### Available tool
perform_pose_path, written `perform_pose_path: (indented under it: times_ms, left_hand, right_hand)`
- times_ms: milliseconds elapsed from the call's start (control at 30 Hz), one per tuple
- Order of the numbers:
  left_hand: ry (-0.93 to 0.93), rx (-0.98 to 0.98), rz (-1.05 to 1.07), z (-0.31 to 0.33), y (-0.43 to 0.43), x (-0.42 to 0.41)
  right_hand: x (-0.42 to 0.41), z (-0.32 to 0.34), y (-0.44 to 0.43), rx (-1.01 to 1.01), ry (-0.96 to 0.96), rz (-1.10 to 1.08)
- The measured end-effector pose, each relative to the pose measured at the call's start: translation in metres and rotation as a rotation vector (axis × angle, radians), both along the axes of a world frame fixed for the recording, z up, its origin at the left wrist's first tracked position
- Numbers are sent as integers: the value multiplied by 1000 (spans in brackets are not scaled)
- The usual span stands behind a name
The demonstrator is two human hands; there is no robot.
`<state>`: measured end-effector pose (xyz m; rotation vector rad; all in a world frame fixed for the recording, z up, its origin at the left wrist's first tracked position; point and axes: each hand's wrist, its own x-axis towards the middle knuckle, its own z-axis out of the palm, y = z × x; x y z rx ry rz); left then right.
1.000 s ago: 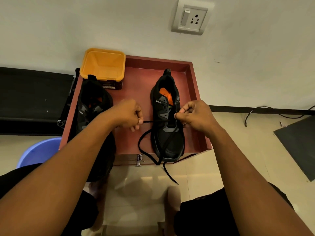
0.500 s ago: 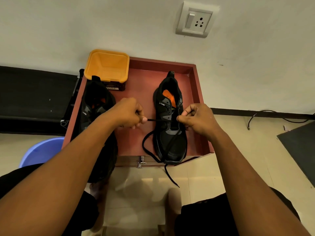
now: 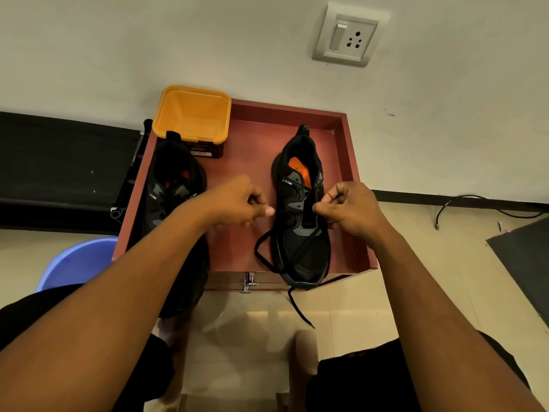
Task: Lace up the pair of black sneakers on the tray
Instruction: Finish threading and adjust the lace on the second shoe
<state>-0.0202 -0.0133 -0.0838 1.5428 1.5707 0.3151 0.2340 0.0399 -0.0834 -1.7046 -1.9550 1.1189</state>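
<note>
Two black sneakers with orange insoles stand on a red-brown tray (image 3: pixel 246 171), toes toward me. My arm partly hides the left sneaker (image 3: pixel 172 185). The right sneaker (image 3: pixel 303 233) carries a black lace (image 3: pixel 263 257); one end loops on the tray beside it, the other hangs over the front edge. My left hand (image 3: pixel 237 203) is pinched shut just left of this shoe's eyelets; the lace between its fingers is hidden. My right hand (image 3: pixel 350 209) pinches the lace at the shoe's right eyelets.
An empty orange tub (image 3: pixel 193 114) sits at the tray's back left corner. A blue basin (image 3: pixel 74 263) stands on the floor at left, beside a black bench (image 3: pixel 59 162). A wall socket (image 3: pixel 346 37) is above. A cable (image 3: pixel 475 203) and dark mat (image 3: pixel 523 263) lie at right.
My left hand has moved right, closer to the right sneaker, and the lace stretch between hand and shoe has shortened. My right hand stays at the right eyelets.
</note>
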Motion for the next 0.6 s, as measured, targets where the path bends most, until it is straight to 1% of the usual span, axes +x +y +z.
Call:
perform_pose_path:
  times_ms: [67, 100, 133, 200, 233, 267, 333, 467, 500, 533, 600]
  left_hand:
    - [-132, 10, 1, 4, -3, 18]
    - [-141, 26, 1, 7, -4, 23]
    - [-106, 53, 5, 8, -3, 22]
    - [58, 116, 0, 6, 2, 5]
    - [142, 127, -9, 5, 5, -6]
    - [185, 110, -13, 3, 6, -16]
    - [143, 59, -6, 0, 6, -22]
    - [-140, 41, 13, 3, -3, 11]
    - [-167, 57, 18, 3, -3, 15]
    - [-153, 74, 19, 3, -1, 14]
    - [-15, 104, 13, 1, 4, 0]
  right_hand:
    - [-1, 0, 0, 6, -6, 7]
    - [-1, 0, 0, 8, -6, 5]
    - [-1, -1, 0, 8, -3, 3]
    - [-1, -1, 0, 6, 7, -2]
    - [0, -1, 0, 2, 13, -7]
    - [1, -1, 0, -6, 22, -14]
    - [2, 0, 0, -27, 41, -26]
    - [1, 1, 0, -33, 37, -9]
    - [1, 1, 0, -30, 36, -5]
    - [1, 1, 0, -32, 40, -6]
    - [0, 0, 0, -54, 64, -20]
